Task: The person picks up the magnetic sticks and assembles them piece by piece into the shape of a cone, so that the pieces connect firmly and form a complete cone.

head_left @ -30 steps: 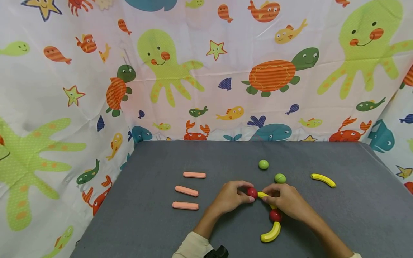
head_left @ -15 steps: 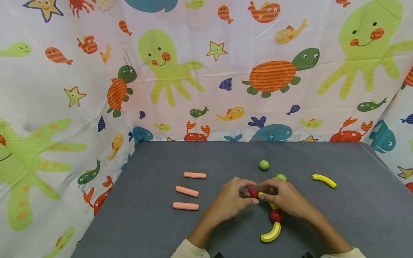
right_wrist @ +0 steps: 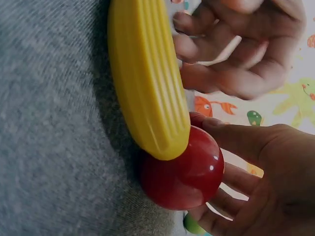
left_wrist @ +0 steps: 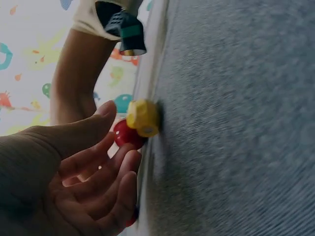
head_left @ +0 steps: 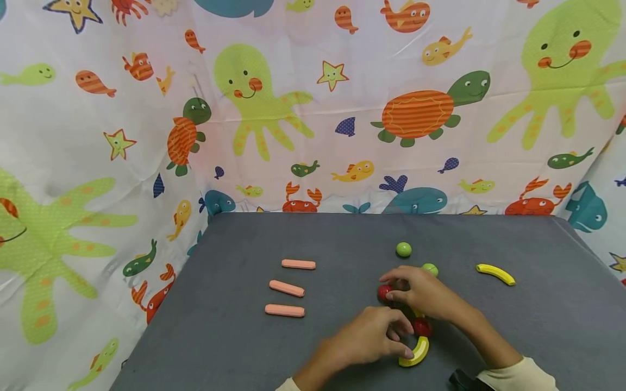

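Observation:
A curved row of toy pieces lies before me: a red ball (head_left: 383, 294), a ridged yellow curved stick (head_left: 419, 313) mostly hidden by my right hand (head_left: 425, 293), a lower red ball (head_left: 423, 327) and a lower yellow curved stick (head_left: 419, 352). My right hand has thumb and fingers around the upper red ball (right_wrist: 182, 172), behind the yellow stick's rounded end in the right wrist view. My left hand (head_left: 369, 336) reaches to the lower yellow stick (left_wrist: 142, 118) with loosely bent fingers and its thumb at the stick's side. Whether it touches is unclear.
Several pink sticks, one of them a pink stick (head_left: 285, 310), lie to the left on the grey table (head_left: 225, 347). A green ball (head_left: 403, 249) and a second green ball (head_left: 430, 269) sit beyond my right hand. Another yellow curved stick (head_left: 496, 274) lies to the right.
My left hand has left the upper red ball and moved down toward the lower yellow stick. My right hand has shifted left, from the middle yellow stick to the upper red ball.

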Available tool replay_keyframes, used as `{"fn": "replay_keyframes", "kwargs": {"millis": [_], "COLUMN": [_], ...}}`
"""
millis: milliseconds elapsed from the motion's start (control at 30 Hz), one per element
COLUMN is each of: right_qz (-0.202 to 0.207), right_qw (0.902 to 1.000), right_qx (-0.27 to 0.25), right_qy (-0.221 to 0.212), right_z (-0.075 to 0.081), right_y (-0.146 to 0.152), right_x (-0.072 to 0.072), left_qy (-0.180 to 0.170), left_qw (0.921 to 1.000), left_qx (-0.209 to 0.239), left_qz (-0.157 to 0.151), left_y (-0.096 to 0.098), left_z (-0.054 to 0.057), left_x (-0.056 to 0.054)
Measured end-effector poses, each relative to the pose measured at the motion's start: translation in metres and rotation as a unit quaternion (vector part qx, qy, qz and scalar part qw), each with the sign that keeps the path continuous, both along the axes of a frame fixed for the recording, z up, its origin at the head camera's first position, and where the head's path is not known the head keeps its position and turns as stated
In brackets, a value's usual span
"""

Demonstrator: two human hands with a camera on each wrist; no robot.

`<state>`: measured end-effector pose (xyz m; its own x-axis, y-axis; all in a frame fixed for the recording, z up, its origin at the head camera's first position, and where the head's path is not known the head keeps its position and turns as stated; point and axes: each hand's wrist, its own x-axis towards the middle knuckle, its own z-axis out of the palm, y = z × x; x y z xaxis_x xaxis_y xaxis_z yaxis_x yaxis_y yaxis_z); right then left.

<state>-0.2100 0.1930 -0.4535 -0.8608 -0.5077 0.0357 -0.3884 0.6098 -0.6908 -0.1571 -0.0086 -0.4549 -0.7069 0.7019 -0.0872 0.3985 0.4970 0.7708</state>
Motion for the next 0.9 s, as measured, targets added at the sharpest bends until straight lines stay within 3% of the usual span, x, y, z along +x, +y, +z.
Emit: {"fn": "replay_keyframes", "kwargs": {"millis": [133,233,400,567,900], "right_qz": [-0.015,-0.029,-0.054,-0.075,-0.115], "right_qw": [0.9998,0.9993,0.9985,0.9971,0.9928], "right_qx": [0.003,0.002,0.003,0.006,0.0], "right_qy": [-0.016,-0.022,-0.01,-0.003,-0.036], "right_z": [0.0,0.0,-0.001,-0.003,-0.005], "right_y": [0.001,0.003,0.011,0.019,0.036], "right_x": [0.0,0.002,0.007,0.012,0.025], "left_qy": [0.018,0.02,-0.024,-0.054,-0.008], "left_qw": [0.999,0.999,0.9993,0.9983,0.9995], "left_qx": [-0.022,-0.014,0.019,0.024,0.008], "left_qz": [-0.033,-0.037,-0.021,-0.005,0.03], "left_y": [0.002,0.001,-0.006,-0.016,-0.039], "left_z": [-0.007,-0.01,-0.011,-0.009,-0.009], "left_x": [0.002,0.003,0.002,-0.004,-0.025]}}
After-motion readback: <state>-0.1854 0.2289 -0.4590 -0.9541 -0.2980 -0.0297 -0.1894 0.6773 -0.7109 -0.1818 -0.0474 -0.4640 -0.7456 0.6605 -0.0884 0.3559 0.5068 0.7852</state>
